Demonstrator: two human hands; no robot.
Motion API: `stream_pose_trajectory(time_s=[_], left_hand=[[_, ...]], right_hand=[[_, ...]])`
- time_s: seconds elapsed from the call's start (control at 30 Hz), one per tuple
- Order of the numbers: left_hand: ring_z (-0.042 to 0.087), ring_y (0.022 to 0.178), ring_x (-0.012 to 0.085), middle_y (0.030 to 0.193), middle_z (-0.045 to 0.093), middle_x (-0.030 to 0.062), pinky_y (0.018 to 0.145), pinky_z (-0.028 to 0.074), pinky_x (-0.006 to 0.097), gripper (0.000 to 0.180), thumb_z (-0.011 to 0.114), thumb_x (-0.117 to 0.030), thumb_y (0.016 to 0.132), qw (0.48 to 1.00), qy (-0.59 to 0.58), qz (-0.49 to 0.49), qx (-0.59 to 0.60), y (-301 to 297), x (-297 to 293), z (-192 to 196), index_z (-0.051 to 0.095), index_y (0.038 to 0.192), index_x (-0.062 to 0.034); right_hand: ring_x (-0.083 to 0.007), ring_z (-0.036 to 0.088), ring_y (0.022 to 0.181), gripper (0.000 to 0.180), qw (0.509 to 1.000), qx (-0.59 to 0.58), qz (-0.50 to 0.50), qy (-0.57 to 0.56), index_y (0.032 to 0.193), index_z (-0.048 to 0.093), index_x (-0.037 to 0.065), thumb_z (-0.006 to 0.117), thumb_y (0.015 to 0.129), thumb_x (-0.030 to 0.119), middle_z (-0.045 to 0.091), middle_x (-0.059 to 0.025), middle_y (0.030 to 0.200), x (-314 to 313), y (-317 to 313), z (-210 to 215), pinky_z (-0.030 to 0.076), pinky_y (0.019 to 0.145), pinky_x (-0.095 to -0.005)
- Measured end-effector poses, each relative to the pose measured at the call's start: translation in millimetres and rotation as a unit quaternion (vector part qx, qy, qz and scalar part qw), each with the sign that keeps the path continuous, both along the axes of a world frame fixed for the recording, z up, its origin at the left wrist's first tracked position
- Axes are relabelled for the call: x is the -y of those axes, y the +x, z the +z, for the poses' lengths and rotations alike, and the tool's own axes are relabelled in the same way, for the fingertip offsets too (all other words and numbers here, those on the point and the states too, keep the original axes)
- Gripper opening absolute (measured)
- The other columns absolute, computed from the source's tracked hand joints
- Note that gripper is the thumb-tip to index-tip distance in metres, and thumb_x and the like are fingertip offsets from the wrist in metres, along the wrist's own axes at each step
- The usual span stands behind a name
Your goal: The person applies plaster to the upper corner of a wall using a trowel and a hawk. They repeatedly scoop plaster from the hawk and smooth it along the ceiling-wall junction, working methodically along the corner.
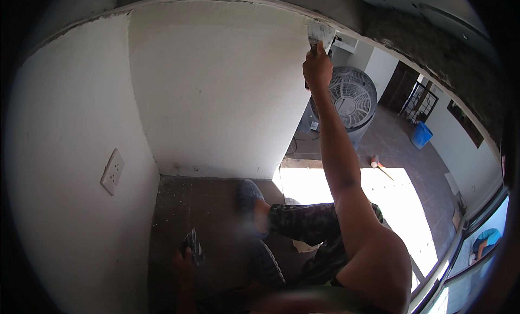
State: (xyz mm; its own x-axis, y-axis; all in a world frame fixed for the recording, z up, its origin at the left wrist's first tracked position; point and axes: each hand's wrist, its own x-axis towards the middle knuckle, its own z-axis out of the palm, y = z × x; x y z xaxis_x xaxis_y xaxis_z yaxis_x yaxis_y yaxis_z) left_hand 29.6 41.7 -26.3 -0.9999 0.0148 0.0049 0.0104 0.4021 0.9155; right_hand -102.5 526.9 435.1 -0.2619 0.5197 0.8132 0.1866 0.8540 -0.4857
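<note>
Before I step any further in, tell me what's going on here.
A person is working at a pale wall with two bladed tools. The right grip, arm stretched up, holds a wide scraper at the wall's upper right corner. The left grip holds a second bladed tool low over the dark floor. A large round fan stands beyond the wall's right edge.

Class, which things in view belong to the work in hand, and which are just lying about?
In the work:
flat scraper in the right hand
bladed tool in the left hand
white wall

Seemingly lying about:
round fan
blue bucket
</note>
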Motion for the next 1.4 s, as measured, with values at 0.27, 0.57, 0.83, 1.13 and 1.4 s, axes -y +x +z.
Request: stream_pose_trajectory(time_s=[0.27,0.57,0.83,1.13,1.4], left_hand=[[0.068,0.092,0.0313,0.099,0.069,0.0229,0.083,0.051,0.043,0.04,0.064,-0.029,0.094,1.0,0.006,0.024,-0.017,-2,-3,-10,0.064,0.112,0.0063],[0.067,0.091,0.0308,0.097,0.069,0.0224,0.082,0.05,0.042,0.038,0.064,-0.026,0.092,0.999,0.011,0.04,-0.024,0,-6,2,0.064,0.111,0.0065],[0.066,0.094,0.0365,0.1,0.068,0.025,0.085,0.049,0.045,0.043,0.064,-0.031,0.093,0.999,0.02,0.029,-0.007,0,-2,-4,0.063,0.111,0.0083],[0.065,0.091,0.0329,0.098,0.067,0.0234,0.083,0.049,0.044,0.042,0.062,-0.033,0.095,0.999,0.02,0.026,0.019,2,-3,3,0.064,0.109,0.0071],[0.063,0.09,0.0264,0.098,0.067,0.0207,0.082,0.049,0.042,0.041,0.062,-0.032,0.096,0.994,0.092,0.059,-0.025,-3,-2,-14,0.063,0.11,0.0075]], right_hand=[[-0.0433,0.067,0.1,0.052,0.997,0.053,0.058,0.017,0.141,0.051,0.004,0.058,0.091,0.017,0.069,-0.0282,0.104,-7,43,-8,0.052,0.088,-0.0483],[-0.0426,0.065,0.102,0.058,0.99,-0.09,0.082,0.066,0.146,0.04,0.003,0.06,0.093,0.017,0.065,-0.0268,0.111,-16,-19,-28,0.051,0.087,-0.049],[-0.0414,0.066,0.104,0.058,0.998,-0.042,0.054,0.012,0.145,0.044,0.002,0.059,0.092,0.02,0.067,-0.0269,0.111,2,-30,-7,0.052,0.092,-0.0474],[-0.0354,0.07,0.091,0.051,0.968,0.154,-0.04,0.193,0.142,0.05,0.026,0.061,0.092,0.021,0.069,-0.0134,0.099,13,26,-15,0.056,0.071,-0.049],[-0.0281,0.067,0.088,0.051,0.908,0.155,-0.078,0.382,0.138,0.056,0.036,0.063,0.092,0.014,0.065,-0.009,0.094,-86,38,31,0.054,0.072,-0.0443]])
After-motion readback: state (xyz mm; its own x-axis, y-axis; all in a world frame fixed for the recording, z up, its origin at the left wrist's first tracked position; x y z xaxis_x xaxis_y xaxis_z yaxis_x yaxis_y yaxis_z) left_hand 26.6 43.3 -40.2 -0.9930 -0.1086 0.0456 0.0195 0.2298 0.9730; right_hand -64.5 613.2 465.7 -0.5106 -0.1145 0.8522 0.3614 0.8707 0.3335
